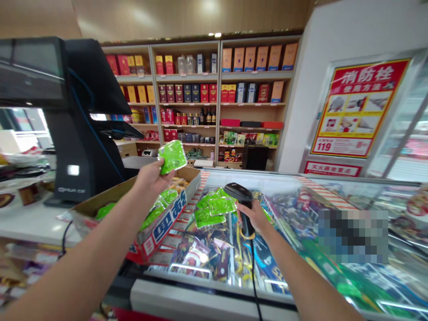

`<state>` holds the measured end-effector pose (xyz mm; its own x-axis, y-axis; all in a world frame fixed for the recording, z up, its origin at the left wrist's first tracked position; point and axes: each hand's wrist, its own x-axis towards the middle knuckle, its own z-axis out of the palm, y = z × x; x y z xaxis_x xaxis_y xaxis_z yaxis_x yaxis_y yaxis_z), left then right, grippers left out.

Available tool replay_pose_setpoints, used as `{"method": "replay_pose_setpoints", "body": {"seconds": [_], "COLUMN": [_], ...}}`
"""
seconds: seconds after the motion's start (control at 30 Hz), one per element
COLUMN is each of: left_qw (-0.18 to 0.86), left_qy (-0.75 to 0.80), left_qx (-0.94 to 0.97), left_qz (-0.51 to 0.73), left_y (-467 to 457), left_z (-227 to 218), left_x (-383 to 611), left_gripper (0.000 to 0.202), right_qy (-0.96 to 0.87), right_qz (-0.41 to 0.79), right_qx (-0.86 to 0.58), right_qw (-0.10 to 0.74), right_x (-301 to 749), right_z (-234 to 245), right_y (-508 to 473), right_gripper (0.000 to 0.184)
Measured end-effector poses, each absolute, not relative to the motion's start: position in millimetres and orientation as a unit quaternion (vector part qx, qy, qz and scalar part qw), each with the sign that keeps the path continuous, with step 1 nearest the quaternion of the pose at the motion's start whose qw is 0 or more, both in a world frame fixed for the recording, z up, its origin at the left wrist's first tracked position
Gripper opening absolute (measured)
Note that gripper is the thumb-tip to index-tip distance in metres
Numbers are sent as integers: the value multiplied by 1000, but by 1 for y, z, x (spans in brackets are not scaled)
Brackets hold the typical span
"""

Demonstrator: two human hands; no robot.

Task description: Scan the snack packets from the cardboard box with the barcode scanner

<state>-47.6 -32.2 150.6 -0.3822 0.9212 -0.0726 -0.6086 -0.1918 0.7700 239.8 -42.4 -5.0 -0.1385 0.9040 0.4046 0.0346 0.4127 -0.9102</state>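
Note:
My left hand [151, 179] is raised above a cardboard box [160, 223] and pinches a small green snack packet [172, 156]. My right hand [254, 215] is wrapped around the handle of a black barcode scanner [241, 200], whose cable runs down toward me. Just left of the scanner, several more green packets [214, 208] lie in a loose pile on the glass freezer lid [301, 209]. More green packets [157, 207] show inside the box.
A black checkout terminal [76, 133] stands on the white counter [30, 218] at the left. The chest freezer holds colourful ice-cream wrappers under glass. Wooden shelves [200, 98] of boxed goods and bottles line the back wall. A red and yellow poster [357, 107] hangs at the right.

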Motion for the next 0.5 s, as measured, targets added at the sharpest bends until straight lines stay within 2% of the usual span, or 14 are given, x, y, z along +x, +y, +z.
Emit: {"method": "replay_pose_setpoints", "body": {"seconds": [0.13,0.33,0.5], "left_qw": [619,538,513], "left_qy": [297,356,353], "left_qx": [214,343,364], "left_qz": [695,683,693], "left_y": [-37,13,28], "left_z": [106,9,-20], "left_x": [13,40,40], "left_gripper": [10,46,53], "right_qy": [-614,-583,-601], "right_qz": [413,428,438], "right_qx": [-359,-362,-369], "right_qw": [569,588,557], "right_x": [242,242,241], "right_z": [-6,-7,-7], "right_y": [-42,-42,-44], "right_gripper": [29,29,29]}}
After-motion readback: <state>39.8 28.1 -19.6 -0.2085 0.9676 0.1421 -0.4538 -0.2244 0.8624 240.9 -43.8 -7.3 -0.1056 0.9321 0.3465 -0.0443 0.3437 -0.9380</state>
